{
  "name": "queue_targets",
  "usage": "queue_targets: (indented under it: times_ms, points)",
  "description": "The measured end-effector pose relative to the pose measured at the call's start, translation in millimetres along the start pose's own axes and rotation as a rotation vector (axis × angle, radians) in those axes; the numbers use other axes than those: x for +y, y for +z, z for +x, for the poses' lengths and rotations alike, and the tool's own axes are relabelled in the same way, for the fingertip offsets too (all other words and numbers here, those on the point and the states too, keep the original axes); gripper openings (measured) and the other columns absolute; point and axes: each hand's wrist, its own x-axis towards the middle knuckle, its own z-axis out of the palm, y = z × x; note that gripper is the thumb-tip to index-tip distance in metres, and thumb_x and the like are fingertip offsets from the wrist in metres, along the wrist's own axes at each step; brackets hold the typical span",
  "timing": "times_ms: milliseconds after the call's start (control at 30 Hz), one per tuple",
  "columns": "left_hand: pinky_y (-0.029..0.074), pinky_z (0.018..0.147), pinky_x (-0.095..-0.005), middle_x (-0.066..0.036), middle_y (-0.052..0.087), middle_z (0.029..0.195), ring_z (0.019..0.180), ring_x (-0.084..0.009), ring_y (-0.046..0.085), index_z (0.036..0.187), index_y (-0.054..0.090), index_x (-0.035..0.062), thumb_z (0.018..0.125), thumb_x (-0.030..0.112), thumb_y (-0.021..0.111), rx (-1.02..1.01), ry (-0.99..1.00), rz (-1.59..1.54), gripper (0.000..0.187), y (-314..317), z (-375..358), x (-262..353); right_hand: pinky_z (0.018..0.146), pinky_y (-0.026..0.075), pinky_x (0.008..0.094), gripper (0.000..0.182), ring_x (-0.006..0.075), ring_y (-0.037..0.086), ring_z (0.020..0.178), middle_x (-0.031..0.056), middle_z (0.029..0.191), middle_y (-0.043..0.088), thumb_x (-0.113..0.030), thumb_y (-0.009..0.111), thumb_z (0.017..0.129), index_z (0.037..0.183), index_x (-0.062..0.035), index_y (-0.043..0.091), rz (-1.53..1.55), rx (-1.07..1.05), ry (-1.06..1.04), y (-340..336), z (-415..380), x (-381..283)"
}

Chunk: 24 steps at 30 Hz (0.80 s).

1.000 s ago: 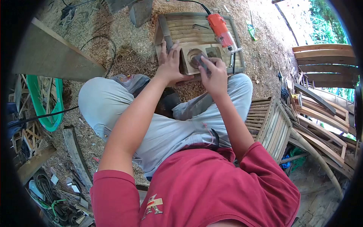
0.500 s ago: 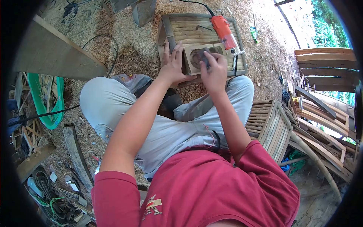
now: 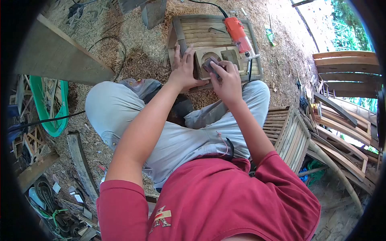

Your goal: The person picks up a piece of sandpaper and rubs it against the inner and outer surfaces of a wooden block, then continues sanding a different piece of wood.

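At 12 o'clock, your right hand (image 3: 229, 83)'s fingers grip a dark block (image 3: 214, 66), apparently smoothing the wooden piece (image 3: 215, 50); your left hand (image 3: 184, 74), fingers spread, touches its 9 o'clock side. A next stroke would want firm bracing.

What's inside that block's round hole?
Bare wood shows at the edge of the round hole; the right hand holds a dark piece over much of it, hiding what's underneath.

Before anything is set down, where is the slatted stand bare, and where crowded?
Bare slats lie between the bent rod, orange tool and wooden block. The block is crowded: left hand at its side, right hand holding a dark piece over it.
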Motion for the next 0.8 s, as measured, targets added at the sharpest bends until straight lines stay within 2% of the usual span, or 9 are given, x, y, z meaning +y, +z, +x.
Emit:
queue_targets:
  times_ms: [133, 300, 400, 533, 700, 800]
  points:
    - [0.015, 0.137, -0.0629, -0.012, 0.019, 0.182, 0.166, -0.054, -0.006, 0.172, 0.017, 0.0048, 0.059, 0.067, 0.097, -0.003, 0.002, 0.001, 0.152, 1.0, -0.5, 1.6, 0.099, 0.054, 0.0485, 0.036, 0.0391, 0.066, 0.11, 0.0187, 0.121, 0.07, -0.01, 0.08, 0.089, 0.125, -0.0071, 0.081, -0.005, -0.071, -0.063, -26.7, 2.8, 9.4]
    - [0.012, 0.137, -0.064, -0.013, 0.018, 0.182, 0.165, -0.0565, -0.001, 0.171, 0.017, 0.0045, 0.06, 0.068, 0.097, -0.015, -0.007, 0.008, 0.151, -2.1, -0.5, 2.2, 0.101, 0.054, 0.0474, 0.036, 0.0386, 0.066, 0.112, 0.0174, 0.122, 0.07, -0.01, 0.08, 0.089, 0.125, -0.0072, 0.081, 0.004, 0.019, -0.034, -12.1, 14.0, 8.5]
    - [0.012, 0.137, -0.0639, -0.013, 0.018, 0.182, 0.165, -0.0563, 0.0, 0.171, 0.018, 0.0045, 0.059, 0.067, 0.097, -0.021, -0.008, 0.004, 0.151, -3.0, 0.3, 2.1, 0.101, 0.055, 0.0476, 0.036, 0.0396, 0.067, 0.115, 0.018, 0.126, 0.07, -0.011, 0.081, 0.091, 0.127, -0.0087, 0.081, 0.028, -0.027, -0.006, -4.6, 7.6, 5.4]
    - [0.012, 0.137, -0.0636, -0.013, 0.018, 0.182, 0.165, -0.0562, 0.0, 0.172, 0.018, 0.0051, 0.059, 0.066, 0.098, -0.016, -0.005, 0.0, 0.151, -2.7, -1.1, 1.2, 0.101, 0.054, 0.0473, 0.035, 0.0381, 0.066, 0.114, 0.0172, 0.123, 0.069, -0.008, 0.079, 0.089, 0.124, -0.0071, 0.081, 0.019, -0.081, -0.104, -20.8, 5.7, 10.6]
    - [0.013, 0.137, -0.0634, -0.013, 0.017, 0.182, 0.165, -0.0559, -0.001, 0.173, 0.016, 0.0065, 0.059, 0.067, 0.097, 0.044, 0.036, 0.008, 0.152, 3.6, 2.3, -1.5, 0.103, 0.054, 0.0481, 0.037, 0.0399, 0.066, 0.118, 0.0187, 0.128, 0.07, -0.01, 0.079, 0.092, 0.129, -0.0108, 0.081, 0.043, -0.047, -0.052, -8.6, 14.8, 8.4]
    - [0.013, 0.137, -0.0636, -0.014, 0.017, 0.182, 0.165, -0.0561, -0.001, 0.173, 0.016, 0.0068, 0.06, 0.069, 0.097, 0.018, 0.013, 0.008, 0.153, 1.8, -0.7, -0.8, 0.101, 0.054, 0.0479, 0.037, 0.0385, 0.066, 0.114, 0.017, 0.124, 0.07, -0.009, 0.078, 0.09, 0.127, -0.009, 0.081, 0.016, -0.051, -0.106, -12.1, 9.1, 8.0]
